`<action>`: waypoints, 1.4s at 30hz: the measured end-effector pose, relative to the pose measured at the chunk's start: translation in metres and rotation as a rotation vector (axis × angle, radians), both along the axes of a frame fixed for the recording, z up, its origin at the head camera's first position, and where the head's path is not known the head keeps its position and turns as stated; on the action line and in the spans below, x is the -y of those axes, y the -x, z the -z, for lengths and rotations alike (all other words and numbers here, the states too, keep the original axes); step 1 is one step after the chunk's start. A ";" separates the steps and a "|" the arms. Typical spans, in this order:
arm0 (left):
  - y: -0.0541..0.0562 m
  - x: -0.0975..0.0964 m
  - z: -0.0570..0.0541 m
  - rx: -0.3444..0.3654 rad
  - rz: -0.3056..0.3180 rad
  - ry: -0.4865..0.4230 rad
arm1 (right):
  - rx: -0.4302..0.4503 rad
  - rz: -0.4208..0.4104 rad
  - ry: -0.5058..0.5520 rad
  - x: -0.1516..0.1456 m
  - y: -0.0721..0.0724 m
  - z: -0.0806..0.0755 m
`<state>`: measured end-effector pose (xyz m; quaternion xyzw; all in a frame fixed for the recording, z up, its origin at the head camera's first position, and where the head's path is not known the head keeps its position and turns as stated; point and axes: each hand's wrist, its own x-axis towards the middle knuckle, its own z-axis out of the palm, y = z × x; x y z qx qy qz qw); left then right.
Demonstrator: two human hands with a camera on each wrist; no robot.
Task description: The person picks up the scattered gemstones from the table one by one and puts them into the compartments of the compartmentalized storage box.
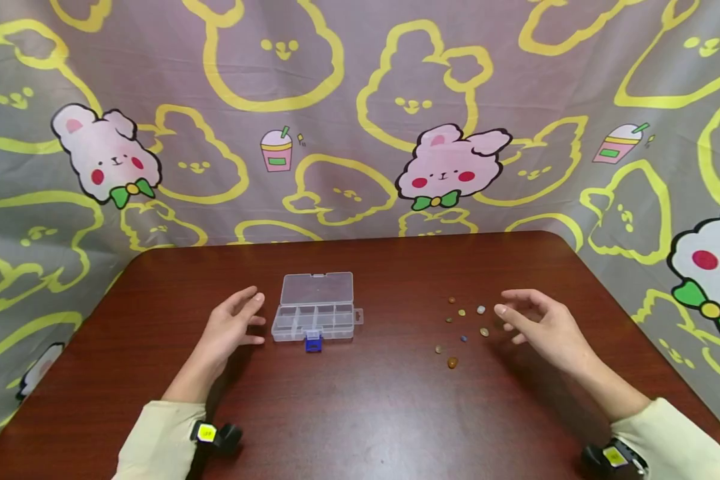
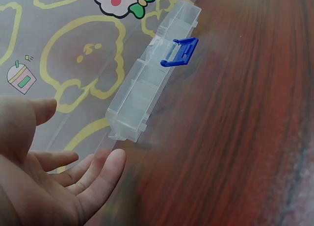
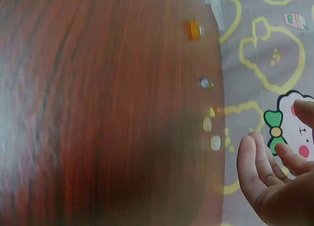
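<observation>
A clear plastic compartment box [image 1: 314, 323] stands on the table with its lid [image 1: 317, 289] raised at the back and its blue latch [image 1: 313, 343] hanging down in front. Just left of the box is my left hand [image 1: 231, 323], its fingers relaxed and holding nothing; the left wrist view shows the hand [image 2: 68, 182] near the box's end [image 2: 125, 128]. Several small polished stones lie scattered at the right, among them an amber one [image 1: 453, 363], a whitish one [image 1: 481, 310] and a blue one [image 1: 464, 339]. My right hand [image 1: 546, 327] hovers beside them, fingers loosely bent around nothing.
The dark wooden table [image 1: 372, 413] has its far edge against a grey curtain [image 1: 348, 133] printed with yellow outlines and rabbits. A small hanging tab [image 1: 359, 316] sticks out from the box's right side. Both wrists carry black straps with cameras.
</observation>
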<state>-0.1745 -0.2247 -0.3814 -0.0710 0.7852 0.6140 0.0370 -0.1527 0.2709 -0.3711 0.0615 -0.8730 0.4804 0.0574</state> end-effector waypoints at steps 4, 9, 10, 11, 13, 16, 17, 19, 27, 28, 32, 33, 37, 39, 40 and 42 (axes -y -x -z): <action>0.003 -0.003 0.001 0.003 -0.007 0.002 | 0.066 -0.041 0.069 0.005 -0.003 0.000; 0.006 -0.006 0.003 0.003 -0.006 0.019 | 0.133 -0.084 0.152 0.014 -0.009 0.003; 0.006 -0.007 0.004 0.002 -0.003 0.022 | 0.138 -0.090 0.158 0.016 -0.010 0.004; 0.007 -0.007 0.005 0.001 0.000 0.023 | 0.146 -0.096 0.160 0.017 -0.011 0.005; 0.008 -0.008 0.006 -0.002 0.009 0.022 | 0.158 -0.104 0.168 0.020 -0.014 0.006; 0.009 -0.010 0.008 -0.006 0.022 0.015 | 0.172 -0.121 0.175 0.023 -0.016 0.009; 0.009 -0.011 0.009 -0.007 0.025 0.012 | 0.183 -0.126 0.181 0.024 -0.017 0.009; 0.009 -0.012 0.010 -0.009 0.033 0.008 | 0.204 -0.136 0.188 0.026 -0.019 0.010; 0.009 -0.015 0.012 -0.018 0.054 0.023 | 0.233 -0.198 0.176 0.032 -0.022 0.015; 0.008 -0.015 0.012 -0.020 0.056 0.023 | 0.235 -0.205 0.175 0.033 -0.022 0.016; 0.007 -0.014 0.013 -0.024 0.061 0.016 | 0.243 -0.228 0.163 0.036 -0.022 0.017; 0.006 -0.014 0.013 -0.027 0.065 0.014 | 0.241 -0.234 0.158 0.036 -0.022 0.018; 0.006 -0.014 0.014 -0.037 0.074 0.005 | 0.223 -0.250 0.142 0.037 -0.022 0.019; 0.006 -0.014 0.014 -0.039 0.075 0.004 | 0.214 -0.256 0.130 0.037 -0.021 0.020; 0.006 -0.014 0.015 -0.039 0.073 0.006 | 0.211 -0.259 0.123 0.037 -0.021 0.020; 0.006 -0.015 0.015 -0.037 0.071 0.012 | 0.208 -0.269 0.107 0.037 -0.021 0.021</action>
